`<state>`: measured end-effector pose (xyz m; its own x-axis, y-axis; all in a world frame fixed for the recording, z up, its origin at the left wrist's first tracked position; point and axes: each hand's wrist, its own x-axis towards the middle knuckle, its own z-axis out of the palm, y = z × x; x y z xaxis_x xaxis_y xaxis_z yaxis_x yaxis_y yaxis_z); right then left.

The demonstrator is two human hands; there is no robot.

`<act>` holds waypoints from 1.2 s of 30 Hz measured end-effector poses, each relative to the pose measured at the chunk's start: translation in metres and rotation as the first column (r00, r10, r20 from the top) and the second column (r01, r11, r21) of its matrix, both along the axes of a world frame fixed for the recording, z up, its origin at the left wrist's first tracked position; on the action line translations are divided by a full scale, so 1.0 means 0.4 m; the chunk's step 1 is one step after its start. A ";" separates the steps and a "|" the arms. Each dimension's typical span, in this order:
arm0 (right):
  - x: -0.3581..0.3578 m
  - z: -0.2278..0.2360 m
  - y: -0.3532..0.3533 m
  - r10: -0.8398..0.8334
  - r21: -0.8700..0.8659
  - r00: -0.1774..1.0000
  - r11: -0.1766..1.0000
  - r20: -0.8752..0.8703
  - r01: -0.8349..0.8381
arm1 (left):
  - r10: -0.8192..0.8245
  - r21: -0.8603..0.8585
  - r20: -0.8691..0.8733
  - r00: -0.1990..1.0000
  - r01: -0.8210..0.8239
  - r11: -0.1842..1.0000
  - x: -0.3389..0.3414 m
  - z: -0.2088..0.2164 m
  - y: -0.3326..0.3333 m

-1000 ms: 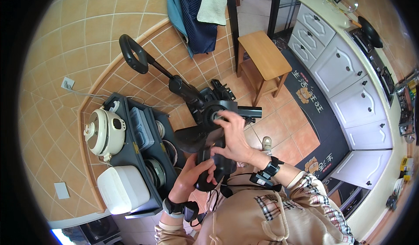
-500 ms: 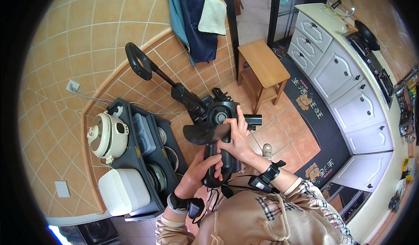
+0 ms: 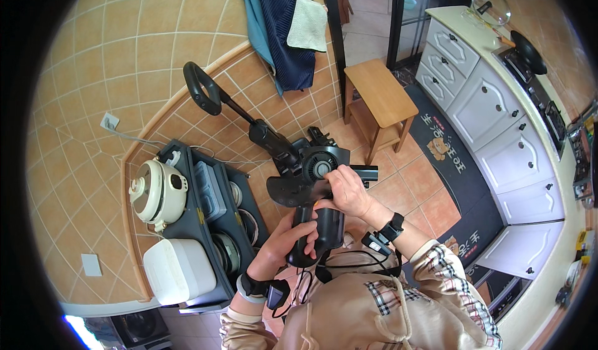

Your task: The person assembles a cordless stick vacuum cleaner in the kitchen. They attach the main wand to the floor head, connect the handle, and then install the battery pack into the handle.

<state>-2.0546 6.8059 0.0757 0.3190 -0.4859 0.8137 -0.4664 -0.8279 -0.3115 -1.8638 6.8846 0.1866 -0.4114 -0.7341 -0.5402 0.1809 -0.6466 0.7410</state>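
Here, left hand [image 3: 288,236] wrapped around handle [image 3: 303,215] of black device [image 3: 330,227], right hand [image 3: 350,191] curled against its vented end [image 3: 319,160], grip unclear

Orange tiled floor [image 3: 416,185]: dark mat [image 3: 464,188], wooden stool [image 3: 381,93], grey rack [image 3: 194,210].

Black handheld vacuum [image 3: 330,227], glossy, round ridged vent [image 3: 320,163] facing up

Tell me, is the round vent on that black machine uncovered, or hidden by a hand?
Mostly uncovered: the round vent shows its ridged ring and pale centre; the right hand overlaps only its lower-right edge.
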 end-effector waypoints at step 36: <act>0.095 -0.496 0.175 0.338 0.870 0.938 0.437 0.078 -0.230 | 0.209 0.088 0.081 0.975 -0.216 0.972 0.225 -0.116 0.234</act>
<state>-2.0166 6.8760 -0.1228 0.6220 -0.7830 -0.0014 -0.3284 -0.2592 -0.9083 -1.7737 6.9782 0.1403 -0.2097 -0.7439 -0.6345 0.2714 -0.6677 0.6932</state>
